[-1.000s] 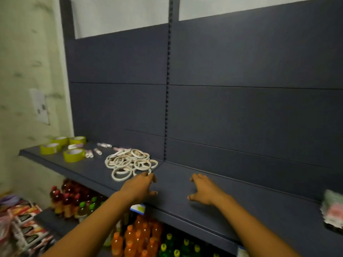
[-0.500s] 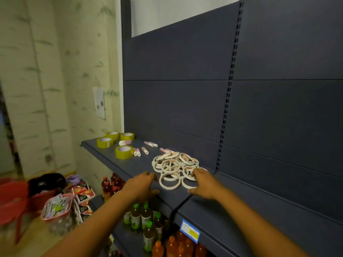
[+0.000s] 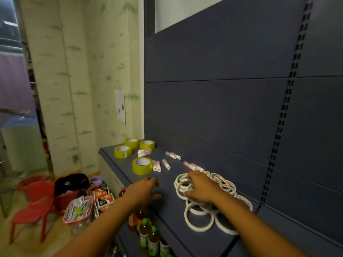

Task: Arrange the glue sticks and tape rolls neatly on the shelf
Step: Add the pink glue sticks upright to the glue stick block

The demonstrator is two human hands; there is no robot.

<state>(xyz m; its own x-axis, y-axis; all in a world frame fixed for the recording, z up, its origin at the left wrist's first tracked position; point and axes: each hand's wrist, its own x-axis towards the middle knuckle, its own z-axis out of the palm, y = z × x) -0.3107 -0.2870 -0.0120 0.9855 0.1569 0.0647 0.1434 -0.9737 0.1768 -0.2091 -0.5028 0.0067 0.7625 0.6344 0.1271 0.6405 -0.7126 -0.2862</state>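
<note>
So the right hand point(image 3: 201, 188) is laid over the heap of white tape rolls point(image 3: 207, 204) on the dark shelf point(image 3: 167, 206), fingers spread and relaxed, nothing gripped. The left hand point(image 3: 143, 190) is held just beside the pile, fingers loose. Yellow tape rolls point(image 3: 142, 165) and scattered glue sticks point(image 3: 166, 164) are seen farther back near the wall end.

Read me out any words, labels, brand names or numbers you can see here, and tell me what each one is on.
None can be read.
Paper sheet on the wall: dark marks, too blurred.
Glue sticks: pink print, too small.
White tape rolls: coloured print inside the rims, blurred.
Bottles on the lower shelf: labels blurred.
Boxes on the floor: print unreadable.
</note>
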